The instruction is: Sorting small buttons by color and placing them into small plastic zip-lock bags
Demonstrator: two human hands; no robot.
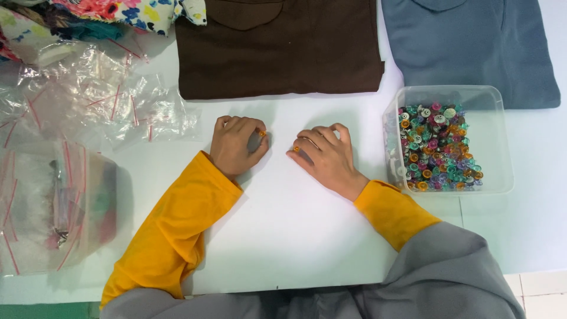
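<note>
My left hand rests on the white table, fingers curled, pinching a small orange button between thumb and forefinger. A little to the right, my right hand lies on the table with a second small orange button pinched at its fingertips. The two hands are a short gap apart, just below a folded brown garment. Both arms wear yellow sleeves.
A clear plastic tub holding several small coloured buttons stands right of my right hand. A folded blue-grey garment lies behind it. Empty clear zip bags and a filled bag lie left; patterned fabric sits far left.
</note>
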